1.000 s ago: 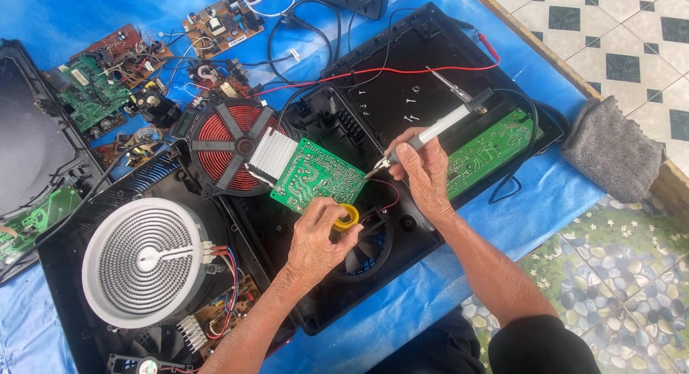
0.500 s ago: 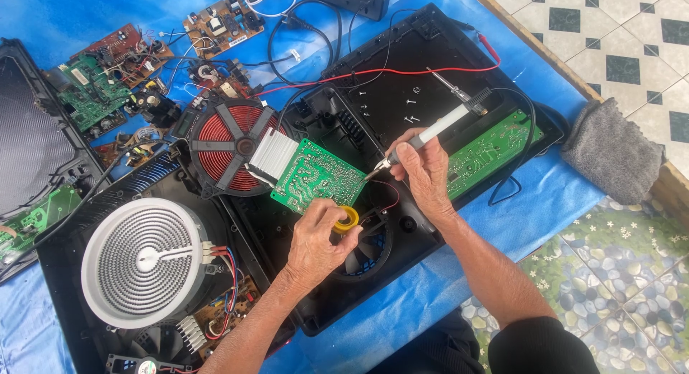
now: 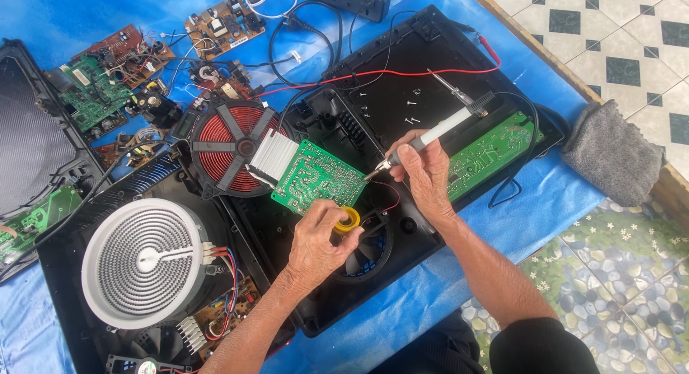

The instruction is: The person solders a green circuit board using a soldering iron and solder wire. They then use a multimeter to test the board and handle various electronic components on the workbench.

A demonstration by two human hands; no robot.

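Observation:
My right hand grips a white-handled soldering iron, its tip touching the right edge of a green circuit board that lies solder side up over an open black cooker housing. A silver finned heat sink is fixed to the board's left end. My left hand rests just below the board, fingers closed over a small yellow ring-shaped tin sitting near the housing's black fan.
A red copper induction coil lies left of the board, a white radiant heating element lower left. Loose circuit boards and cables cover the blue tarp at the top. A second green board sits in the housing; a grey cloth lies right.

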